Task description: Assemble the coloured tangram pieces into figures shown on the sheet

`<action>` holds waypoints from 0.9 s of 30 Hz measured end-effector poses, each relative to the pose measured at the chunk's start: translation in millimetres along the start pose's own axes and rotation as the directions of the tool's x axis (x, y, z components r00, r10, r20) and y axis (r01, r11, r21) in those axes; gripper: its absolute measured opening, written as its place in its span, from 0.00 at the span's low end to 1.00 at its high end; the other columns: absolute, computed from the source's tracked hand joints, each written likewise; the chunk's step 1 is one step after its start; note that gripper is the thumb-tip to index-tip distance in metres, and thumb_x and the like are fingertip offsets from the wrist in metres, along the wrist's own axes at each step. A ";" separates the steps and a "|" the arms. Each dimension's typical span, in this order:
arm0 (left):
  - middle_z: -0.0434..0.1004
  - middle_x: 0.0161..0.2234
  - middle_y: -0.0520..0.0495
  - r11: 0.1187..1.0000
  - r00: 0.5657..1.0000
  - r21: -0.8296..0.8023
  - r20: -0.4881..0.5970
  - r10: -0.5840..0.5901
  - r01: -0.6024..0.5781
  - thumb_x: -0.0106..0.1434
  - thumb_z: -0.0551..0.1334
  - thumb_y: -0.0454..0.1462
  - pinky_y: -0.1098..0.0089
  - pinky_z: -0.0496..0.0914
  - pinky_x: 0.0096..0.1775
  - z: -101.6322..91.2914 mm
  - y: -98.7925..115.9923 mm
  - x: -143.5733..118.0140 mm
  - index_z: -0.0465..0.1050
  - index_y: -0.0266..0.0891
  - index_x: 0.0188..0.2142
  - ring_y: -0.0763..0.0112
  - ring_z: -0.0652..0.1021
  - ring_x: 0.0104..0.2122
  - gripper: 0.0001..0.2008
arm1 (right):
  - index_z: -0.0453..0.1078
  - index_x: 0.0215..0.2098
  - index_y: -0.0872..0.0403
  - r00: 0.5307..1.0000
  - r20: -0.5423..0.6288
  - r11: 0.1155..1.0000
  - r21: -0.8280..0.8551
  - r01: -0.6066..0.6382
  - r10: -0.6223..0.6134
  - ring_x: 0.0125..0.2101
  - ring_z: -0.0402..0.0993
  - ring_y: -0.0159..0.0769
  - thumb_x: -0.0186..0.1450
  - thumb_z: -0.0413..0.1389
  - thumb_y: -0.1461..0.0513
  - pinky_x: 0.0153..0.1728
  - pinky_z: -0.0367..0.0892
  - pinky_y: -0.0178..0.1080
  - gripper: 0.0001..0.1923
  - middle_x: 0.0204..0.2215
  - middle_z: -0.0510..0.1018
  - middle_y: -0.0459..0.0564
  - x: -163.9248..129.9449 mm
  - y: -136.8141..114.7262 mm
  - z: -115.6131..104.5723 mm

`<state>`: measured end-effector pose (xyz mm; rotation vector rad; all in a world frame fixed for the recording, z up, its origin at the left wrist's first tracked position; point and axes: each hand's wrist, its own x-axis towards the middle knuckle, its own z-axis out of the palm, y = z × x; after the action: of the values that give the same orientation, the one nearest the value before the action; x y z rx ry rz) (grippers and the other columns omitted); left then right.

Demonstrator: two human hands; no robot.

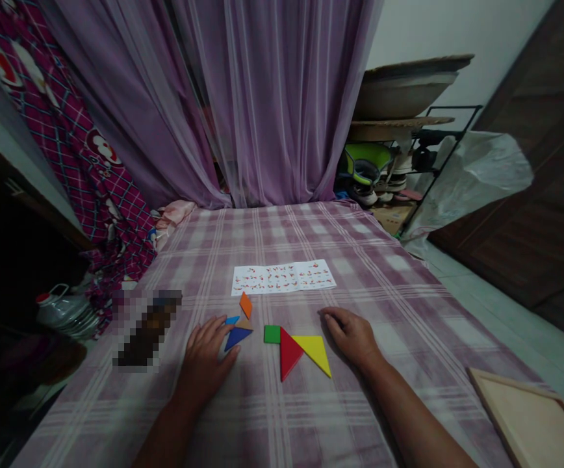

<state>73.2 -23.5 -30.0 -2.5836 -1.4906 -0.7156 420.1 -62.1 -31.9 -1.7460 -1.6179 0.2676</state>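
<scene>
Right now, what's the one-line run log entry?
left hand: touching blue triangle | right hand: resting on checked cloth, beside yellow triangle | red triangle, green square between hands

Only unreadable red marks on the sheet [283, 277]

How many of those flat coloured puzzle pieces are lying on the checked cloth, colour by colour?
Orange piece: 1
Light blue piece, at the left hand: 1
Tan piece: 1
Dark blue triangle: 1
Green square: 1
Red triangle: 1
Yellow triangle, beside the right hand: 1
Total: 7
</scene>
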 end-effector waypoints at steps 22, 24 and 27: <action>0.80 0.42 0.46 0.994 0.992 -0.029 0.069 0.103 -0.102 0.65 0.57 0.36 0.44 0.55 0.60 -5.9 29.7 33.3 0.76 0.46 0.48 0.58 0.77 0.44 0.14 | 0.79 0.40 0.48 1.000 0.011 1.000 -0.021 -0.017 0.017 0.40 0.81 0.41 0.65 0.49 0.58 0.43 0.73 0.42 0.15 0.39 0.84 0.48 1.3 -3.0 -1.5; 0.80 0.40 0.46 0.993 0.991 -0.021 0.064 0.116 -0.114 0.66 0.57 0.36 0.44 0.56 0.60 -5.0 27.8 34.0 0.77 0.46 0.47 0.59 0.77 0.43 0.13 | 0.78 0.40 0.48 1.000 0.017 1.000 -0.018 -0.009 0.009 0.40 0.81 0.42 0.65 0.48 0.57 0.43 0.73 0.42 0.16 0.39 0.84 0.49 1.4 -3.3 -1.4; 0.79 0.38 0.47 0.988 0.986 -0.003 0.058 0.156 -0.156 0.67 0.57 0.36 0.45 0.57 0.60 -2.6 23.5 32.2 0.76 0.47 0.47 0.60 0.77 0.41 0.12 | 0.78 0.40 0.49 1.000 0.031 1.000 -0.009 -0.005 0.005 0.40 0.81 0.43 0.65 0.47 0.57 0.43 0.74 0.43 0.17 0.39 0.84 0.50 1.7 -3.7 -1.5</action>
<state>105.4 -10.8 -10.1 -2.7045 -1.2828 -0.6253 418.4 -61.3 -28.0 -1.7606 -1.6388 0.2916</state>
